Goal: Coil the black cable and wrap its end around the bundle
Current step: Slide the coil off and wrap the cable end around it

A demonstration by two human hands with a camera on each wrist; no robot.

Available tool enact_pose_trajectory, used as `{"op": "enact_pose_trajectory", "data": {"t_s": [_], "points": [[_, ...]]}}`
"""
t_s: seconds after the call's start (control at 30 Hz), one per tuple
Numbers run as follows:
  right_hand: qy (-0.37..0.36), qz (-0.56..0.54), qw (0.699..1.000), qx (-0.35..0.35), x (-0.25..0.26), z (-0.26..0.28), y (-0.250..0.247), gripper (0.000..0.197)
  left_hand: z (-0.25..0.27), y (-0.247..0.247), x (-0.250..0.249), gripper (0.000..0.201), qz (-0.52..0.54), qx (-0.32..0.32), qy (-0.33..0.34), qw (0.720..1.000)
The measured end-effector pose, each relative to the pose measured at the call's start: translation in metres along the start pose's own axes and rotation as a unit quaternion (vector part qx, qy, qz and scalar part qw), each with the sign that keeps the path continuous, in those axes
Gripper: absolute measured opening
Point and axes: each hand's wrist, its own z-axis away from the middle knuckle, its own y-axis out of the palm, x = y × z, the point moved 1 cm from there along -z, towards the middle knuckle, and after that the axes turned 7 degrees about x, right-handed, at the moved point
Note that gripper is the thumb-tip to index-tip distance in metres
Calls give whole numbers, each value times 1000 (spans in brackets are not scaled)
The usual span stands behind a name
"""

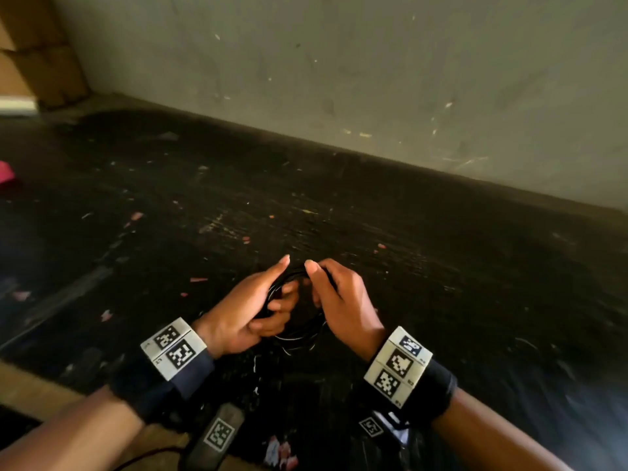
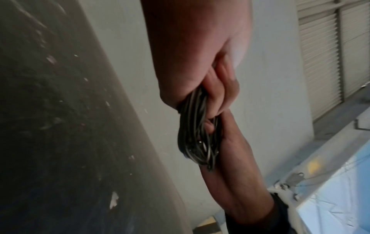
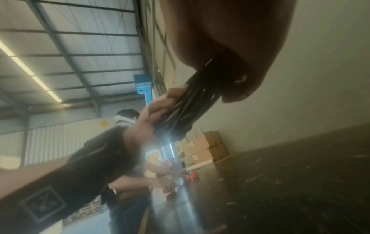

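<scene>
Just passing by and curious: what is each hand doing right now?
Left hand: fingers curled round the coiled black cable, gripping it.
Right hand: fingers curled on the same cable, pinching strands at the top of the coil.

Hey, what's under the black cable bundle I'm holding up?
Beneath the coiled black cable bundle lies the dark, scuffed, debris-flecked tabletop. The left hand and right hand cover parts of the coil, so its loose end cannot be seen.
</scene>
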Motion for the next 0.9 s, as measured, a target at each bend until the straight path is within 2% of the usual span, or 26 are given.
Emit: {"op": "enact_pose_trajectory", "data": {"t_s": [0.1,0.2,0.27,0.33,0.4,0.5,0.63,0.73,0.83,0.9], "points": [[-14,28,999,-19,-9,12,11,30,9,2,14,49,-59,-41,11,997],[-24,37,999,17,-19,24,23,29,26,1,28,51,-119,-104,9,987],[-18,33,999,38,-23,31,34,28,39,5,35,49,-133,-185,0,974],[-16,24,998,47,-25,35,49,30,49,10,43,42,-102,-284,0,953],[-18,17,998,52,-25,36,64,31,53,13,52,37,-42,-344,14,938],[-21,4,997,80,-22,41,85,30,65,4,68,28,-30,-420,38,906],[-25,7,983,182,-23,44,97,32,77,-14,75,20,-48,-466,15,884],[35,15,973,228,-38,27,91,38,79,-35,72,11,-85,-471,-4,878],[24,139,960,243,-68,-2,76,26,80,-58,72,19,-120,-455,-11,882],[22,242,919,310,-82,-15,73,23,80,-70,71,25,-118,-442,-10,889]]}}
